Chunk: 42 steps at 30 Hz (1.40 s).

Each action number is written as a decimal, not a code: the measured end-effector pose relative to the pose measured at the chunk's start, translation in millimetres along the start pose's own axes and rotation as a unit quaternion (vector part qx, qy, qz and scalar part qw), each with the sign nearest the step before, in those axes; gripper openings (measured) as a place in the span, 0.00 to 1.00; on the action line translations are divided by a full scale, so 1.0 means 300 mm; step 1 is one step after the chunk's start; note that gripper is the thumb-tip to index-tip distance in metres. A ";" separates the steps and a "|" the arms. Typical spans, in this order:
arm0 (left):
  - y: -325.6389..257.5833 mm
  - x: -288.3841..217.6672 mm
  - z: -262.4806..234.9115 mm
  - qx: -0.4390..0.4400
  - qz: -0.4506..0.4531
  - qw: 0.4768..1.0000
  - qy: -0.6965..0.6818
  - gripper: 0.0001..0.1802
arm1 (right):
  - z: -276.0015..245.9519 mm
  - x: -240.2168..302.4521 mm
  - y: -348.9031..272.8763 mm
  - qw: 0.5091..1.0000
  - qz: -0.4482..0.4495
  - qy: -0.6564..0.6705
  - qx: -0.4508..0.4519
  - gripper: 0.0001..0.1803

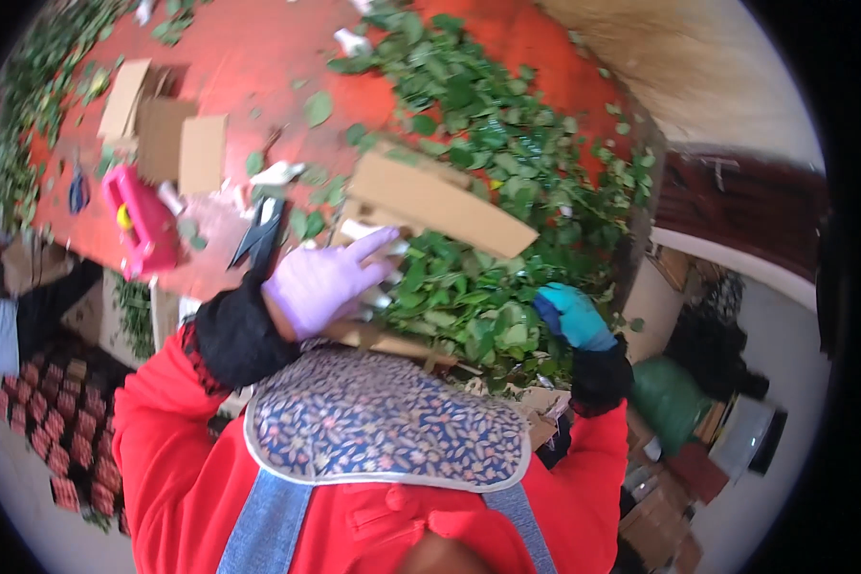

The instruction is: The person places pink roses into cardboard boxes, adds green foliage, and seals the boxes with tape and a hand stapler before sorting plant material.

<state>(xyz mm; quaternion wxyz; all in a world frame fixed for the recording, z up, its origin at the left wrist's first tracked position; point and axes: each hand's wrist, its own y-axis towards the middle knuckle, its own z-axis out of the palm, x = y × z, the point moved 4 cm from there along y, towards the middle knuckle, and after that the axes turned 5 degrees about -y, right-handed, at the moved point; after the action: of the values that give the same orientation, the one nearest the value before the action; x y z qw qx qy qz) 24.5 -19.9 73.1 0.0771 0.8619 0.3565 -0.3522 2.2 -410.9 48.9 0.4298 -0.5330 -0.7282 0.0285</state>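
My left hand (325,285), in a lavender glove, lies over white flower heads (381,297) at the left end of a bunch of leafy stems (469,311). Its fingers are stretched and apart. A cardboard strip (445,196) slants across the bunch's far side, and another cardboard edge (383,340) runs along the near side. To the right, my right hand (576,318), in a blue-teal glove, is at the leafy end of the bunch. Its fingers are curled together, and whatever they grip is hidden. A black stapler-like tool (261,232) lies beside my left hand.
Loose leaves (507,143) heap along the right of the red table (249,57). At the left are cardboard pieces (167,129), a pink tool with a yellow part (142,220) and blue-handled scissors (78,188). A green sack (670,402) and cartons (655,517) stand on the floor at right.
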 end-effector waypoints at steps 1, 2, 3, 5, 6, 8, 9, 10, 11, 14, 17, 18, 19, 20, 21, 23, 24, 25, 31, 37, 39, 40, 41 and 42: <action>0.004 0.006 0.001 -0.017 0.009 1.000 0.010 0.28 | -0.033 0.034 0.000 0.998 -0.019 -0.060 0.017 0.06; 0.008 0.009 0.006 0.014 -0.006 1.000 0.016 0.27 | -0.044 0.028 -0.015 0.996 -0.068 -0.051 0.007 0.10; 0.006 0.015 0.012 0.046 -0.031 0.998 0.025 0.26 | -0.078 0.047 -0.024 0.997 -0.061 -0.053 -0.004 0.10; 0.003 0.028 0.042 0.026 -0.006 0.999 0.044 0.28 | -0.186 0.100 -0.052 0.993 0.068 0.094 -0.030 0.17; 0.011 0.020 0.035 0.025 -0.001 0.999 0.029 0.28 | -0.308 0.137 -0.069 0.988 0.013 -0.145 -0.059 0.22; 0.018 0.006 0.032 -0.010 0.023 0.999 0.035 0.29 | -0.444 0.179 -0.067 0.950 0.037 -0.251 -0.183 0.20; 0.007 0.013 0.056 -0.026 0.015 0.998 0.054 0.27 | -0.517 0.242 -0.020 0.930 0.033 -0.295 -0.216 0.19; 0.009 0.005 0.048 -0.024 0.009 0.998 0.065 0.25 | -0.551 0.316 0.039 0.902 -0.056 -0.318 -0.286 0.19; 0.012 -0.006 0.035 -0.026 -0.003 0.997 0.079 0.23 | -0.564 0.377 0.133 0.902 -0.104 -0.275 -0.316 0.19; 0.004 -0.018 0.014 0.003 -0.014 0.999 0.048 0.19 | -0.575 0.438 0.435 0.851 -0.239 -0.306 -0.355 0.13; 0.009 -0.026 -0.006 0.027 -0.011 0.998 0.059 0.21 | -0.535 0.337 0.810 0.839 -0.236 -0.300 -0.389 0.10; 0.006 -0.019 0.002 0.012 -0.001 0.999 0.046 0.21 | -0.509 0.291 0.940 0.836 -0.236 -0.288 -0.403 0.08; 0.002 -0.007 0.012 -0.004 0.007 0.999 0.032 0.22 | -0.474 0.252 1.055 0.838 -0.193 -0.313 -0.404 0.10; -0.006 -0.003 0.012 -0.009 0.000 1.000 0.019 0.23 | -0.430 0.239 1.170 0.863 -0.132 -0.357 -0.332 0.11; -0.017 0.001 0.021 -0.018 0.002 1.000 0.009 0.24 | -0.397 0.232 1.221 0.855 -0.109 -0.395 -0.318 0.10; -0.012 0.005 0.019 -0.008 0.007 1.000 -0.011 0.24 | -0.330 0.134 1.318 0.870 -0.049 -0.415 -0.261 0.09; -0.017 0.006 0.030 0.014 -0.005 1.000 0.005 0.24 | -0.329 0.133 1.334 0.868 -0.055 -0.419 -0.260 0.09; -0.017 0.006 0.020 0.006 -0.007 0.999 -0.036 0.23 | -0.336 0.123 1.345 0.875 -0.048 -0.403 -0.264 0.09; -0.011 -0.006 0.010 -0.015 0.006 1.000 -0.026 0.22 | -0.545 0.248 1.111 0.888 -0.073 -0.231 -0.392 0.10; -0.006 0.014 0.050 -0.056 0.014 0.998 -0.018 0.20 | -0.678 0.334 0.920 0.899 -0.099 -0.251 -0.345 0.17; 0.004 -0.015 0.014 -0.011 0.009 1.000 0.022 0.21 | -0.694 0.336 0.874 0.897 -0.107 -0.224 -0.366 0.18; 0.010 -0.017 0.001 -0.013 0.014 0.999 0.026 0.21 | -0.711 0.296 0.871 0.902 -0.108 -0.164 -0.384 0.18; 0.019 -0.020 0.002 -0.005 0.013 0.999 0.037 0.21 | -0.719 0.260 0.855 0.906 -0.105 -0.104 -0.397 0.17; 0.008 -0.017 0.002 0.005 0.002 0.999 0.050 0.21 | -0.696 0.333 0.838 0.929 -0.146 0.013 -0.339 0.17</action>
<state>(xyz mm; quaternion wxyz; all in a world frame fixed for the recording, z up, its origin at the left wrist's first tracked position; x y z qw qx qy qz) 23.2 -24.7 75.7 0.0559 0.8795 0.3563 -0.3105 322.1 -310.0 114.1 0.2322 -0.5348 -0.7589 -0.2900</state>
